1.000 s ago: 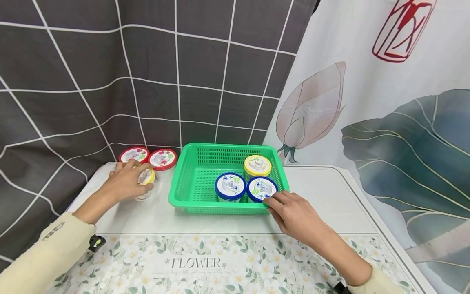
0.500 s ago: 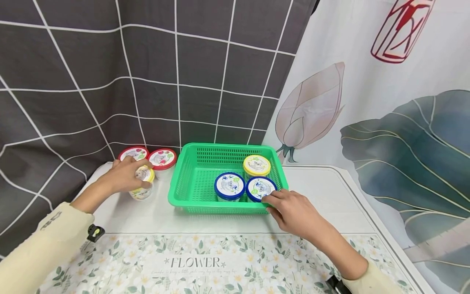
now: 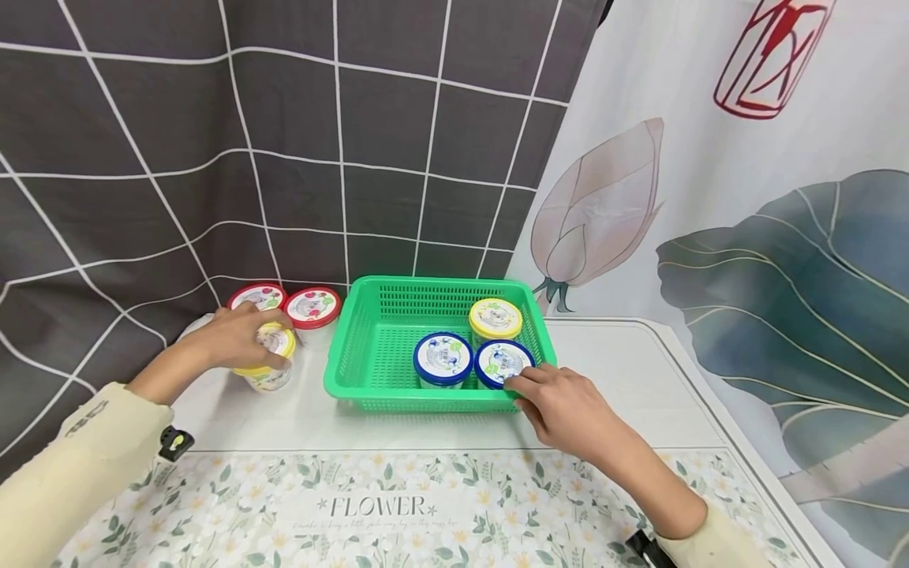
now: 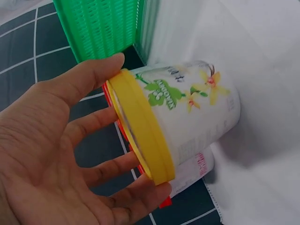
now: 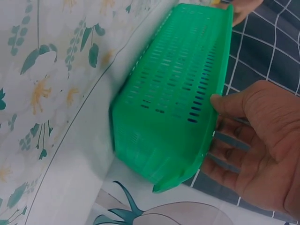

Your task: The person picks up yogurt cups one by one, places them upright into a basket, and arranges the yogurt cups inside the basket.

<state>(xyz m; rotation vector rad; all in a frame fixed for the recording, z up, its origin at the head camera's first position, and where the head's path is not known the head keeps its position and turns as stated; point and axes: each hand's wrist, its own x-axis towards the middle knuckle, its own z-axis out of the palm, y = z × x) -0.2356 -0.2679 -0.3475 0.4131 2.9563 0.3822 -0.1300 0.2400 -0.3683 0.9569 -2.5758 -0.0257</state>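
Note:
My left hand [image 3: 230, 339] holds a white tub [image 4: 187, 110] by its yellow lid, thumb on one side of the rim and fingertips on the other. Flowers and a green leaf are printed on the tub's side. Whether its base touches the table cannot be told. In the head view, two red-lidded tubs [image 3: 312, 306] stand just behind that hand, one partly covered by it. My right hand [image 3: 568, 406] grips the front right rim of a green slotted basket [image 5: 164, 89], with the thumb outside and the fingers over the edge.
Inside the basket stand two blue-lidded tubs [image 3: 443, 359] and a yellow-lidded tub [image 3: 495, 317], toward its right side. A flower-printed cloth [image 3: 383, 505] covers the table's front. A dark grid curtain [image 3: 383, 197] hangs close behind the basket and red-lidded tubs.
My left hand has closed on the yellow-lidded tub and shifted slightly left with it; the tub's tilt has changed. My right hand has stayed on the basket rim.

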